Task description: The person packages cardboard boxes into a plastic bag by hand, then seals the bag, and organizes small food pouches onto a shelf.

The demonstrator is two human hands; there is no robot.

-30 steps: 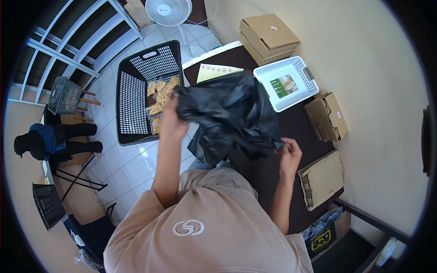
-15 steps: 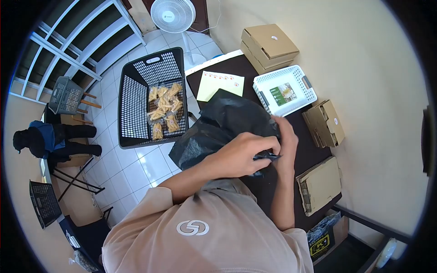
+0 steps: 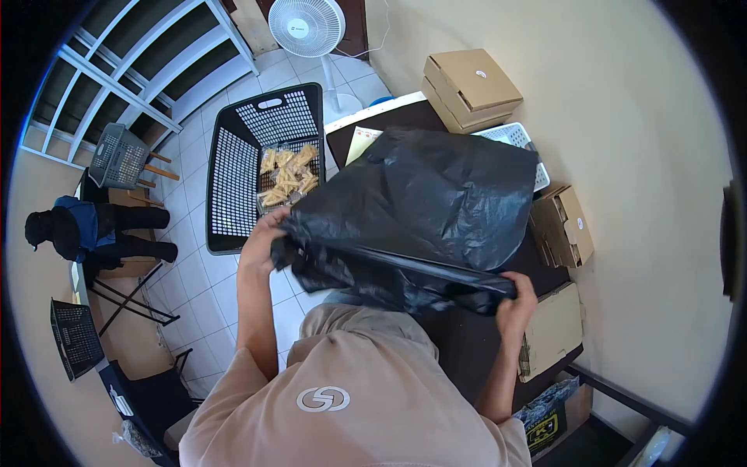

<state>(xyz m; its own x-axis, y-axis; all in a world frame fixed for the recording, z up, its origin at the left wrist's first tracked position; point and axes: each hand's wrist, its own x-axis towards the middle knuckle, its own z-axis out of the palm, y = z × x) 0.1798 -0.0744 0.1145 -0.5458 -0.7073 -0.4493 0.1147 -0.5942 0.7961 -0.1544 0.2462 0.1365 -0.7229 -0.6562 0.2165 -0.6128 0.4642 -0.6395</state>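
Observation:
A large black plastic bag (image 3: 443, 194) is spread out in front of me, above the dark table. My left hand (image 3: 268, 237) grips one end of its near edge, where the plastic is bunched up. At the other end my right hand (image 3: 517, 302) has its fingers closed round the gathered edge. Between the hands the near edge runs in a loose fold. Behind the bag, a yellow sheet (image 3: 362, 142) and a white plastic basket (image 3: 538, 159) are partly covered.
A black crate (image 3: 226, 171) with several bags of yellow snack sticks (image 3: 289, 173) stands on the left. Cardboard boxes (image 3: 475, 82), a smaller box stack (image 3: 562, 226) and flattened cardboard (image 3: 551, 331) line the wall. A fan (image 3: 307, 27) stands behind; another person (image 3: 97, 229) is far left.
My hands were close together on the crumpled bag; now they are far apart, the left one moved left and the right one lower. The bag has spread wide, covering more of the basket and sheet.

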